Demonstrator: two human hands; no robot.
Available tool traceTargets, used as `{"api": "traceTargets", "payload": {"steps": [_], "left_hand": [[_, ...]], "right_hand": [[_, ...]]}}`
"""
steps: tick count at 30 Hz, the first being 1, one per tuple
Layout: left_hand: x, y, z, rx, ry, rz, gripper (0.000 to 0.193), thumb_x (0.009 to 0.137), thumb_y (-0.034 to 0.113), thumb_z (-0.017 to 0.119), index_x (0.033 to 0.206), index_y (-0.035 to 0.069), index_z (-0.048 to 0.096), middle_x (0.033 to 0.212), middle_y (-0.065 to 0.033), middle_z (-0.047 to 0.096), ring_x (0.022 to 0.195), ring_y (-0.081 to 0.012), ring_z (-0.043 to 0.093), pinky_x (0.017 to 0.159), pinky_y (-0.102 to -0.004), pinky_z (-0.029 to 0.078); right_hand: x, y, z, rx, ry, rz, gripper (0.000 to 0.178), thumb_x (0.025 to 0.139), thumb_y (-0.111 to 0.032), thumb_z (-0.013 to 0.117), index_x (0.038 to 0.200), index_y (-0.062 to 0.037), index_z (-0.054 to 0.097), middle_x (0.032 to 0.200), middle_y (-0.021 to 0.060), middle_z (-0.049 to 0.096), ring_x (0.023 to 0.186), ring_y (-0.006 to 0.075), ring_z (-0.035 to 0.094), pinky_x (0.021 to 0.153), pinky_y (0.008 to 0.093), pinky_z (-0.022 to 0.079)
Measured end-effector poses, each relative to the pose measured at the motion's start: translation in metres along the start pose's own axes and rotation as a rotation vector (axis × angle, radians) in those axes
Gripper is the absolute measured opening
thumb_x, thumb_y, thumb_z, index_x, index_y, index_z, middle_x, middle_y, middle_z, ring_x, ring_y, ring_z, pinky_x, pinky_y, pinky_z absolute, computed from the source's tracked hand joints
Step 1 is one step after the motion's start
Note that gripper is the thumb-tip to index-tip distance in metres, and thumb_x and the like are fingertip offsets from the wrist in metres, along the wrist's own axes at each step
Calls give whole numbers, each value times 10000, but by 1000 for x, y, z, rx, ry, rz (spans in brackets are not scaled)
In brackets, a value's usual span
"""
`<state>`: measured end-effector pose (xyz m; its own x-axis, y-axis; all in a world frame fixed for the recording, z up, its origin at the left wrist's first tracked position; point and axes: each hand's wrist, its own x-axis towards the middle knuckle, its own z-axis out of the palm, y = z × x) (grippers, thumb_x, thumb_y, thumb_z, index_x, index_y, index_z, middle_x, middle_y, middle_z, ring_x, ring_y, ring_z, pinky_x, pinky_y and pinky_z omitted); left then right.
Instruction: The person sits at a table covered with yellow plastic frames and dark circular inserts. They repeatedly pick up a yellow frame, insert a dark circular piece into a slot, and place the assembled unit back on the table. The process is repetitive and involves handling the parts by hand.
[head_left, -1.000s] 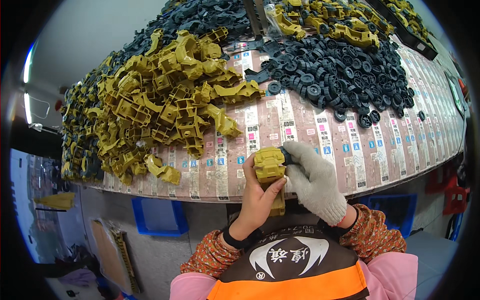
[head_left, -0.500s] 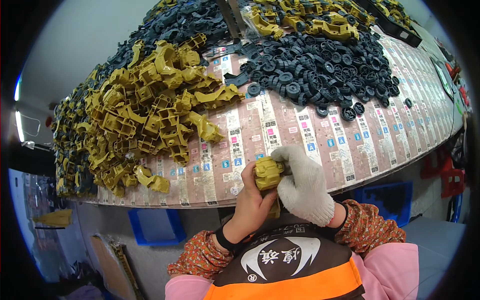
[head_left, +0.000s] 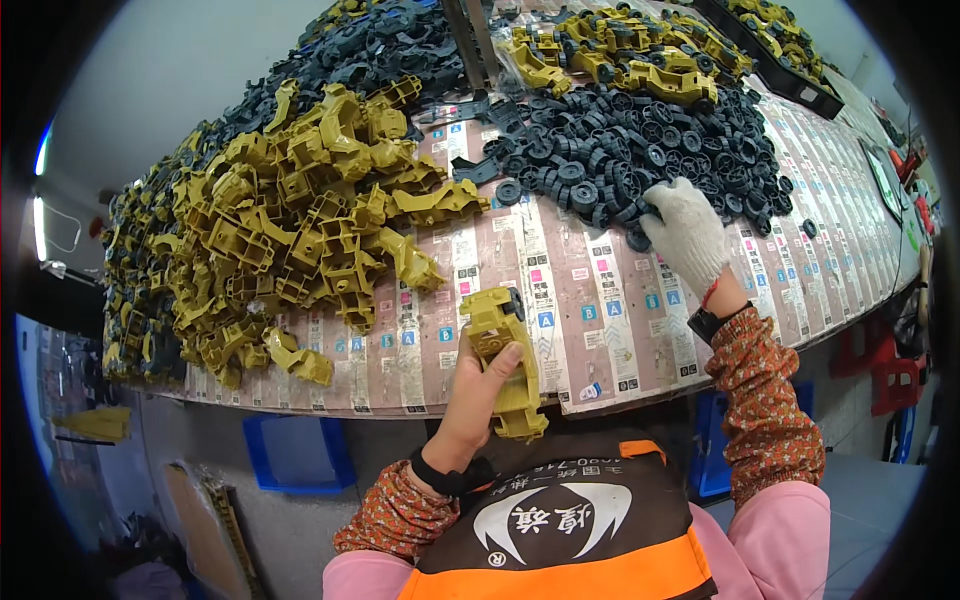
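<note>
Moved to the wheel pile (head_left: 690, 140) is the right hand (head_left: 688, 235), its grip unclear, while the toy car (head_left: 518, 388) is clamped before that pile by the left hand (head_left: 468, 395), seemingly for steadiness.

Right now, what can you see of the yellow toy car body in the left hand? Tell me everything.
The toy car body is long, yellow and looks like moulded plastic, with raised shapes and recesses. A dark wheel shows at its far right corner; its hidden side I cannot judge. It is tilted, its far end leaning left, and in view overlaps the near edge of the table. The left hand grips it, thumb across its middle.
</note>
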<state>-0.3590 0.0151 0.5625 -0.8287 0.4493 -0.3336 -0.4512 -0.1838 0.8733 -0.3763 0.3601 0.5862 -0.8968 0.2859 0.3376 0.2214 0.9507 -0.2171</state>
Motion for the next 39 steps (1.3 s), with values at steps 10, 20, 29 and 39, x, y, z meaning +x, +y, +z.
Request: {"api": "traceTargets", "payload": {"steps": [10,20,29,39], "left_hand": [[-3,-5,-4,-35,1,-23,463,1048,246,718,1410,72,489,1233,-46,648,1083,-145,663,919,-334,589],[2,-2,10,-158,-85,-74,408,1069,250,683,1393,81,502,1194,-29,644,1024,-131,680,851,-319,610],[-1,-10,16,-371,12,-63,423,1084,470,612,1316,117,586,1069,-34,694,898,-158,714,739,-350,625],[1,-6,22,-294,57,109,439,1081,454,628,1339,110,538,1111,-46,671,940,-162,708,776,-351,616]], "right_hand": [[-56,-15,-39,477,-339,140,142,955,-163,665,1029,-41,669,929,185,668,927,396,677,795,491,542],[-98,-49,-33,139,-282,-137,265,906,-119,703,1149,-39,634,1024,186,661,943,414,666,803,510,542],[-113,-74,-42,843,-513,25,407,935,-75,679,1333,-8,620,1133,172,650,1071,320,672,938,398,541],[-142,-117,-39,1450,-686,348,478,1016,-34,603,1484,16,520,1244,124,640,1141,185,663,979,332,547]]}}
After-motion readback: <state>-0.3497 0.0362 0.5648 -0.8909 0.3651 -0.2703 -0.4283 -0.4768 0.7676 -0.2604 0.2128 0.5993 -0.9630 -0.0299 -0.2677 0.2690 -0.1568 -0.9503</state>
